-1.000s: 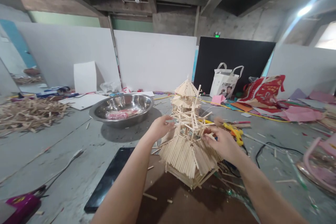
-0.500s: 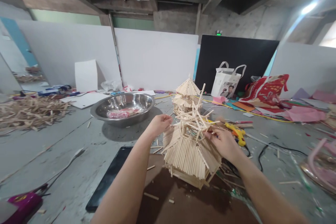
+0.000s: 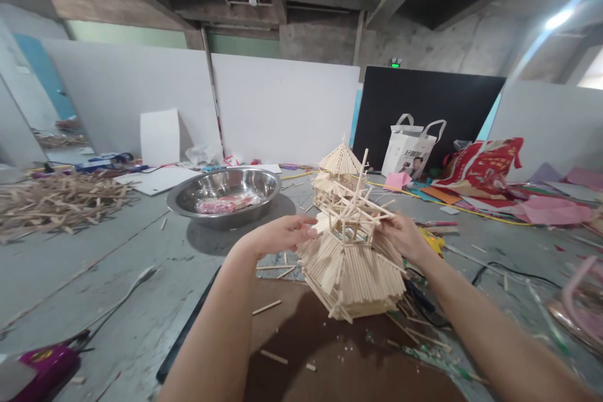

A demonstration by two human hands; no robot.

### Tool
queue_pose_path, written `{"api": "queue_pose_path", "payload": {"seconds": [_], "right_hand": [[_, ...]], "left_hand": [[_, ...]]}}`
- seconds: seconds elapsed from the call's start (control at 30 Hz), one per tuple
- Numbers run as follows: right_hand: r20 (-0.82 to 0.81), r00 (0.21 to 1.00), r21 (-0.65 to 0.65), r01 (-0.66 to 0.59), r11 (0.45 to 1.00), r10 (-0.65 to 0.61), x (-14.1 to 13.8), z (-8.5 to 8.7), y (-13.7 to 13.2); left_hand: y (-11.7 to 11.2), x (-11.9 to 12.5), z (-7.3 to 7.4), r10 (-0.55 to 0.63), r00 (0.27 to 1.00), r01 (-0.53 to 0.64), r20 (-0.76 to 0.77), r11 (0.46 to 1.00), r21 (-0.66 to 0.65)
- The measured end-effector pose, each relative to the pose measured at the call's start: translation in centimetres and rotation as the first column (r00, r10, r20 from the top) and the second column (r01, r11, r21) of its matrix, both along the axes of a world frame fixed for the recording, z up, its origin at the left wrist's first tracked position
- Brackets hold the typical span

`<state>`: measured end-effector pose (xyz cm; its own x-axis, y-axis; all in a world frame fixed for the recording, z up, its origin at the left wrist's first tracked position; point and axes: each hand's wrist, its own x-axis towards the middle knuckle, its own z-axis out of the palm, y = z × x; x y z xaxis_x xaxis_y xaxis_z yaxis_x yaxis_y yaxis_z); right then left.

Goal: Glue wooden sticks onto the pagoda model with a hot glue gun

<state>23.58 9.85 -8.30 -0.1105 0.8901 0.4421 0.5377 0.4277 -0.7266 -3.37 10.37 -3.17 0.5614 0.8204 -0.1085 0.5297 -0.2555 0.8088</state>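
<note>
A small pavilion model [image 3: 354, 279] built from pale wooden sticks stands over the brown board in front of me, its many-sided roof sloping down all around. Crossed loose-looking sticks top its open upper frame, one of them poking steeply upward. My left hand [image 3: 288, 233] grips the model at the upper left of the roof, thumb and fingers closed against it. On the opposite side my right hand [image 3: 404, 237] has its fingers round the upper right edge, the fingertips partly hidden by sticks. Directly behind is a second stick-built tower [image 3: 341, 162] with a pointed roof.
A steel basin [image 3: 223, 218] holding a red-and-white packet lies left of centre. Wooden sticks [image 3: 61, 201] are heaped far left. A yellow glue gun [image 3: 432, 242] sits beyond my right hand, a purple tool [image 3: 49, 367] bottom left. A dark tablet-like slab [image 3: 186, 330] borders the brown board [image 3: 292, 339].
The pavilion model has turned between my hands, so a different roof corner faces me. My left hand has flattened along its side; my right hand has shifted slightly up. The view has moved a little.
</note>
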Motion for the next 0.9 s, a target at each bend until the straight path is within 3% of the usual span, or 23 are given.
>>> {"api": "queue_pose_path", "payload": {"seconds": [0.1,0.33,0.6,0.67,0.77,0.83,0.9], "right_hand": [[-0.117,0.992,-0.092,-0.047,0.995,0.036,0.5,0.2,1.2],[-0.203,0.972,-0.163,-0.152,0.975,0.117,0.3,0.8,1.7],[-0.147,0.976,-0.161,-0.183,0.970,0.160,2.4,1.1,1.3],[-0.069,0.994,-0.126,-0.088,0.988,0.080,3.3,1.1,0.7],[0.008,0.978,-0.020,0.208,0.978,-0.208,4.1,1.2,-1.0],[-0.026,0.911,0.092,0.412,0.906,-0.412,4.1,1.5,-2.7],[-0.110,0.837,0.221,0.546,0.808,-0.536,3.3,2.0,-4.6]], "left_hand": [[-0.3,0.1,0.2,-0.053,0.997,0.054,-0.056,0.998,0.023],[-1.8,1.1,0.8,-0.100,0.990,0.100,-0.104,0.995,-0.002],[-2.2,1.8,1.1,-0.136,0.986,0.140,-0.091,0.989,0.038],[-2.1,1.9,1.0,-0.131,0.984,0.143,-0.118,0.985,0.100],[-1.9,2.2,0.8,-0.071,0.990,0.098,-0.124,0.970,0.225],[-1.7,2.4,0.6,-0.001,0.996,0.029,-0.090,0.949,0.314],[-1.5,2.8,0.4,0.059,0.997,-0.034,-0.053,0.921,0.389]]}}
